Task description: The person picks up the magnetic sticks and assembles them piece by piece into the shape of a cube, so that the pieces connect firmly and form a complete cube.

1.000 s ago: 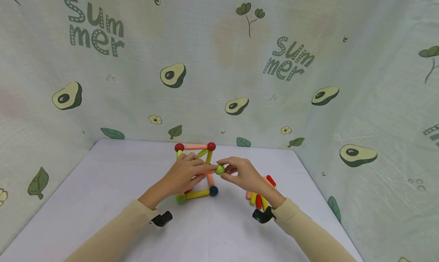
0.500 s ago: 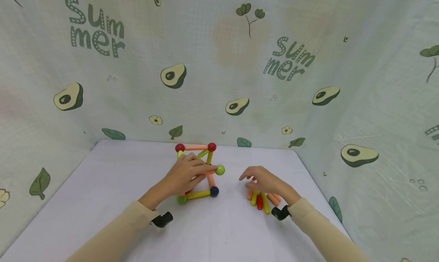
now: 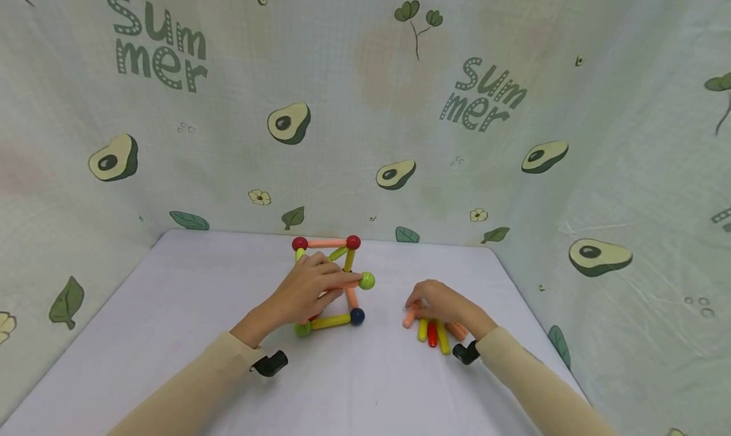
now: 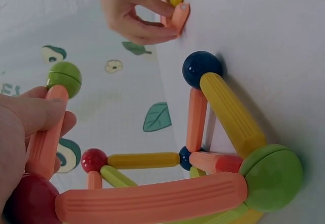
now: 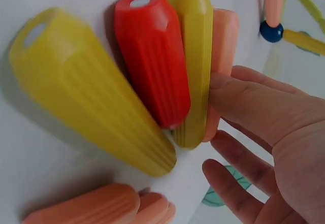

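My left hand [image 3: 308,290] grips a salmon magnetic stick [image 4: 46,142] at an upper corner of a frame built of sticks and balls. A light green ball [image 4: 65,80] sits on that stick's free end, and a red ball [image 4: 33,198] on the other. Lower in the frame are a dark blue ball [image 3: 356,317], a yellow stick [image 3: 331,322] and a green ball [image 4: 271,177]. Over the loose sticks on the right, my right hand [image 3: 444,301] pinches another salmon stick [image 5: 223,36] between thumb and fingers. Part of the frame is hidden behind my left hand.
Beside the right hand lie loose yellow [image 5: 96,92] and red [image 5: 152,56] sticks, plus several salmon ones [image 5: 91,203]. Two red balls top the frame's far side, one at its right corner [image 3: 353,242]. A patterned cloth [image 3: 342,106] hangs behind the white table [image 3: 228,385].
My right hand has left the light green ball, moved right to the loose sticks and taken hold of a salmon one, which has shifted slightly left. My left hand stays in place.
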`<state>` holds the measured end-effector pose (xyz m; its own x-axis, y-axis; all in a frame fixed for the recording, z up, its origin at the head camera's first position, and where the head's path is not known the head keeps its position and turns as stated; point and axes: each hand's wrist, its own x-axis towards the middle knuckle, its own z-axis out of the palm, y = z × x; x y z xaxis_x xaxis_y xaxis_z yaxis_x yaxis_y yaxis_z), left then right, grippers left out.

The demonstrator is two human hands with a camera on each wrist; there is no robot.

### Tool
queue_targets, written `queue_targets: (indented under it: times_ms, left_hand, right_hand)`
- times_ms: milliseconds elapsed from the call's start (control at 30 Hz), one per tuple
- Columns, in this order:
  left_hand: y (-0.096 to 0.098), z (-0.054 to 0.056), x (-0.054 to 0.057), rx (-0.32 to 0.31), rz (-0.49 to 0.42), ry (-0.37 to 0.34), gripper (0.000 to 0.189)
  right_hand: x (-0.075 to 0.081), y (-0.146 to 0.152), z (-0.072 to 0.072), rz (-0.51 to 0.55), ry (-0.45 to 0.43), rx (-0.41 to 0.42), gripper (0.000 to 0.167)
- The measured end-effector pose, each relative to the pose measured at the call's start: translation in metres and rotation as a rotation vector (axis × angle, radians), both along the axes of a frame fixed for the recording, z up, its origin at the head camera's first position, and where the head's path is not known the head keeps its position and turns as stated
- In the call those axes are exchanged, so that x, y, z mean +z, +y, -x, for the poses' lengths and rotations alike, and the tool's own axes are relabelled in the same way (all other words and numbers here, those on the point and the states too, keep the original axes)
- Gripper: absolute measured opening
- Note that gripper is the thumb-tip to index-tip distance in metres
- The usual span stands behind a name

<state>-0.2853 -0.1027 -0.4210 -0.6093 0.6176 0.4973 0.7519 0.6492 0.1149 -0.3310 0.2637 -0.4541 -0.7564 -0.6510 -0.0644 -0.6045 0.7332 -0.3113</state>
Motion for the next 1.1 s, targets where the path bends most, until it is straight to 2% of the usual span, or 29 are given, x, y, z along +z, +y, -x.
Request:
queue_targets:
  times_ms: [133,233,400,533,767,900,1100]
  left_hand:
    - [-0.001,0.001,-0.001,-0.006,0.004,0.003,0.047]
    - [0.0,0.002,-0.001,-0.012,0.002,0.005,0.046]
    - [0.001,0.002,-0.002,-0.017,-0.007,0.012,0.048]
    - [0.001,0.001,-0.001,-0.006,-0.009,0.015,0.048]
    - [0.002,0.0,-0.001,-0.006,-0.011,0.025,0.049]
    - [0.003,0.0,-0.001,-0.016,-0.034,0.025,0.051]
    - [0.002,0.0,0.0,-0.019,-0.036,0.03,0.05]
  right_hand:
    - [-0.006,-0.006,0.002,-0.035,0.042,0.055,0.016]
    - [-0.007,-0.01,-0.001,-0.018,0.073,0.071,0.014]
    - [-0.003,-0.023,-0.009,0.064,0.113,-0.002,0.019]
    - [0.001,-0.039,-0.016,0.192,0.071,-0.041,0.025]
    - [0.005,-0.068,-0.03,0.421,-0.025,0.005,0.024]
    - [0.005,-0.077,-0.033,0.47,-0.056,-0.021,0.024]
    - [0.001,-0.083,-0.033,0.513,-0.058,-0.058,0.025]
